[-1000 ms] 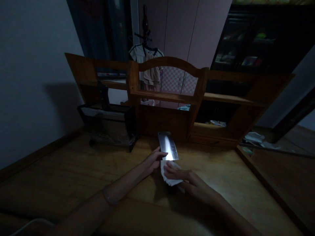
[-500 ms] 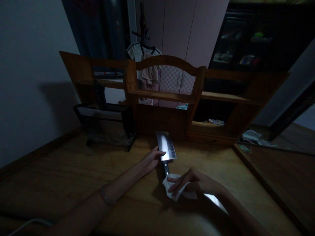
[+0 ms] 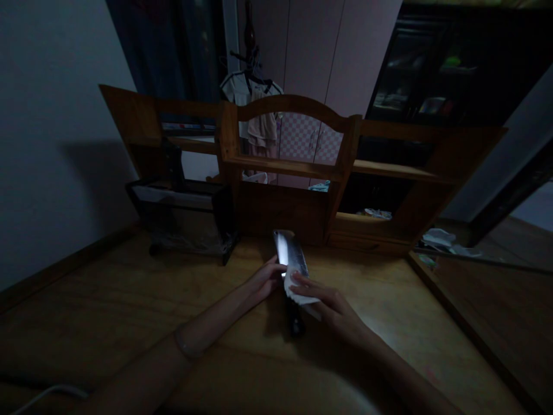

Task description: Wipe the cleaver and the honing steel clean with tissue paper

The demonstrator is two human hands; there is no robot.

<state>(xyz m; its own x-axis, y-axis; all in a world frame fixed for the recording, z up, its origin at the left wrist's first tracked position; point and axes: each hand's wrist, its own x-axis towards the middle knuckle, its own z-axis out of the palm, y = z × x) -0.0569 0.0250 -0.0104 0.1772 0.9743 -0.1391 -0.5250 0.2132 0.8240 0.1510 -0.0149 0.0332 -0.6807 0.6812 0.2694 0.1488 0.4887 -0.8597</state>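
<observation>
**Item 1, cleaver (image 3: 291, 252).** It lies on the wooden worktop (image 3: 129, 300) at centre frame, blade pointing away toward the shelf unit. The steel catches a bright glare, so I cannot read its surface. The dark handle (image 3: 296, 320) runs toward the lower edge and nearly merges with the shadow.

**Item 2, left hand (image 3: 264, 280).** It enters from the lower left, with a thin band (image 3: 181, 346) on the wrist. The fingertips rest against the blade's left edge. I cannot tell whether they close around it.

**Item 3, right hand (image 3: 329, 304).** It enters from the lower right, the forearm cut off by the frame. The fingers are stretched over a white cloth (image 3: 298, 291), gripping it and pressing it onto the blade's near end. The thumb is hidden from me.

**Item 4, wooden shelf unit (image 3: 298, 168).** It stands at the worktop's back, centre frame. Small pale things in its right bay are too dim to name.

**Item 5, black rack (image 3: 181, 214).** Centre left, against the shelf unit. I cannot make out its contents.

**Item 6, hanging clothes (image 3: 256, 112).** Top centre, seen over and through the shelf unit and partly screened by it.

**Item 7, dark cabinet (image 3: 432, 75).** Upper right. Its shelves are mostly lost in the gloom.

**Item 8, pale papers (image 3: 440, 237).** Right edge of the worktop, blurred.
</observation>
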